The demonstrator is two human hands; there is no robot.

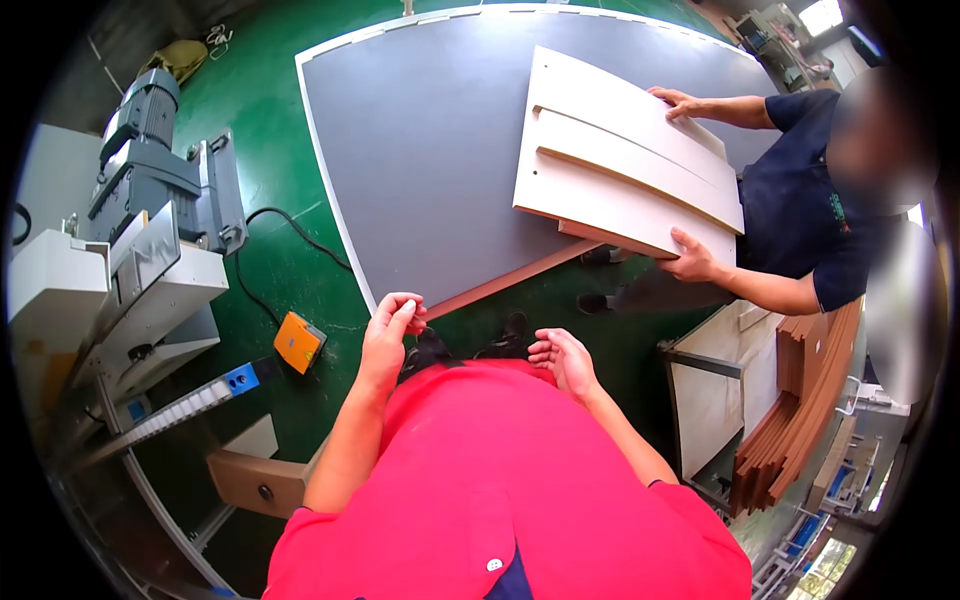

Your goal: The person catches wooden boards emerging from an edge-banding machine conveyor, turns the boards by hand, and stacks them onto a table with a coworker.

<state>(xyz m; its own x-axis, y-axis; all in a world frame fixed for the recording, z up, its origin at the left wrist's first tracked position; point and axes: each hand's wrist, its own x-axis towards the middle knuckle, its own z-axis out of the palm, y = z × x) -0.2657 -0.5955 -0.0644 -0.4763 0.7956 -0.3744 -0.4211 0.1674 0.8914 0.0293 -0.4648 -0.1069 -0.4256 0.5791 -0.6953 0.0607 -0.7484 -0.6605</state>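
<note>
My left hand (pixel 392 337) is raised in front of my waist beside the near corner of the large grey tabletop (pixel 420 160). Its fingers are curled in against the thumb, and nothing shows in them. Lower and to the right, my right hand (pixel 566 362) hovers in front of my red shirt, its fingers loosely bent and apart, holding nothing. Across from me, a co-worker's hands (pixel 695 258) grip a stack of pale flat panels (pixel 620 150) tilted over the table's right part. The top panel has long raised strips and small holes near one end.
At the left stands a grey machine with a motor (pixel 150 120) and a black cable. An orange foot pedal (pixel 299 342) lies on the green floor. Brown boards (pixel 790 440) are stacked at the lower right beside a metal-framed cart (pixel 705 390). A cardboard box (pixel 250 483) sits lower left.
</note>
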